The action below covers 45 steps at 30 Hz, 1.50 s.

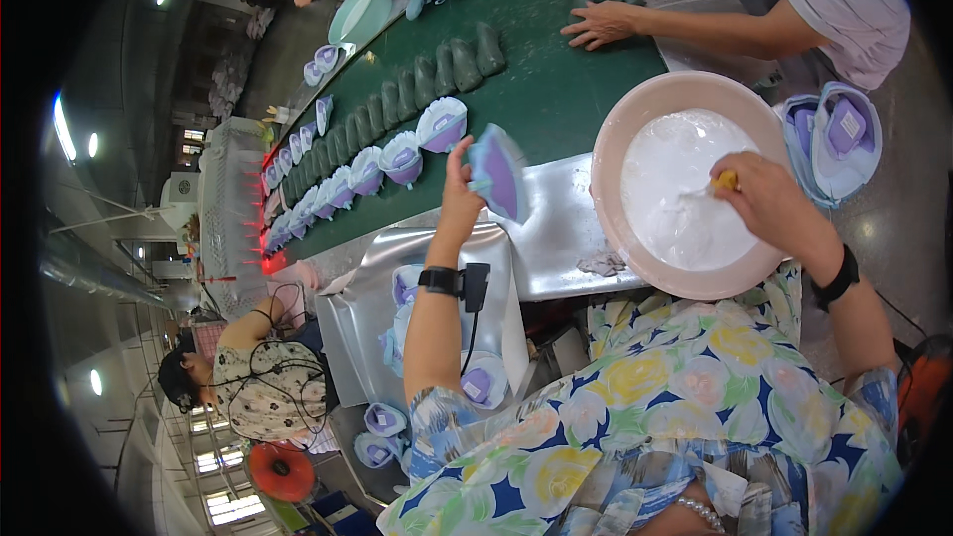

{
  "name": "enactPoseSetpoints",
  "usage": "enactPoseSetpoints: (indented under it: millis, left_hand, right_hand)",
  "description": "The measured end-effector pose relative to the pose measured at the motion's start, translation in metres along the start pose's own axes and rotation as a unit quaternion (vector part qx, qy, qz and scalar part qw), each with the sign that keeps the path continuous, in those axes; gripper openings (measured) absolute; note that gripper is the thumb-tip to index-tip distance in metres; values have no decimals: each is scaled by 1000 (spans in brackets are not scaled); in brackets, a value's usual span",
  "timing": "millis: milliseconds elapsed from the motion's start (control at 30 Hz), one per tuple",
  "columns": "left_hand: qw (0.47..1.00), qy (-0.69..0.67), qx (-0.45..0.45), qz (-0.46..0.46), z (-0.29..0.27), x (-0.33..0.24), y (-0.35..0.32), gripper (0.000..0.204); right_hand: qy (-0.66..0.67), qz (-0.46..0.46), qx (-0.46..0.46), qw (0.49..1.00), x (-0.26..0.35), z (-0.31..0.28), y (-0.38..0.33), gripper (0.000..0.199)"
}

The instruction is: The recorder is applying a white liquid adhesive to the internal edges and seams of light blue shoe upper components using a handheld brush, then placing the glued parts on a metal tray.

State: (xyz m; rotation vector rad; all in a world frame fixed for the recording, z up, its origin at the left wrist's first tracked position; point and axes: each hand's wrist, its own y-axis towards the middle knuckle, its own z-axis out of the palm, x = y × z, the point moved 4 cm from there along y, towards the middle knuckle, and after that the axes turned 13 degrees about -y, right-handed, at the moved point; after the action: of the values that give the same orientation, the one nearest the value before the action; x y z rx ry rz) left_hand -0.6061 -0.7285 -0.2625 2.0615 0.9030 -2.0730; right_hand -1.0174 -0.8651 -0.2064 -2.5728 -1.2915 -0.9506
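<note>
My left hand (460, 201) is raised over the near edge of the green conveyor belt and closed on a light-blue and purple shoe upper (501, 174), blurred at its edge. My right hand (774, 203) grips a brush (727, 180) by its yellow handle. The brush's head reaches down into white liquid (675, 194), which fills much of a wide pinkish basin (616, 248). Beside the basin's right rim lie stacked blue and purple shoe uppers (839, 134).
On the belt (546, 60) run a row of light-blue uppers (402, 159) and a row of dark green shoe-shaped forms (425, 82). A co-worker's hands (603, 25) work across it. A metal-lined box (362, 313) with more uppers stands left of me; a teal basin (359, 15) sits farther off.
</note>
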Motion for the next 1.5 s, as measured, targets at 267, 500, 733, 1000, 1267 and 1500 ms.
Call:
enactPoseSetpoints:
  millis: [267, 500, 733, 1000, 1267, 1500]
  left_hand:
    - [940, -316, 113, -57, 47, -10, -43, 37]
    - [984, -143, 96, 43, 101, -25, -55, 39]
    - [978, -92, 123, 143, 127, -16, -69, 54]
    - [913, -344, 71, 210, 116, 23, -61, 54]
    - [909, -240, -13, 341, 130, -5, -64, 62]
    - [909, -214, -25, 357, 137, -10, -70, 63]
  right_hand:
    - [79, 0, -105, 991, -10, -34, 24, 14]
    - [204, -80, -165, 962, 14, -54, 60, 17]
    - [200, 43, -137, 969, 4, -29, 49, 24]
    - [319, 205, -121, 917, 3, -4, 29, 37]
    - [289, 181, -129, 931, 15, 6, 23, 38]
    - [299, 156, -114, 934, 25, 4, 23, 34]
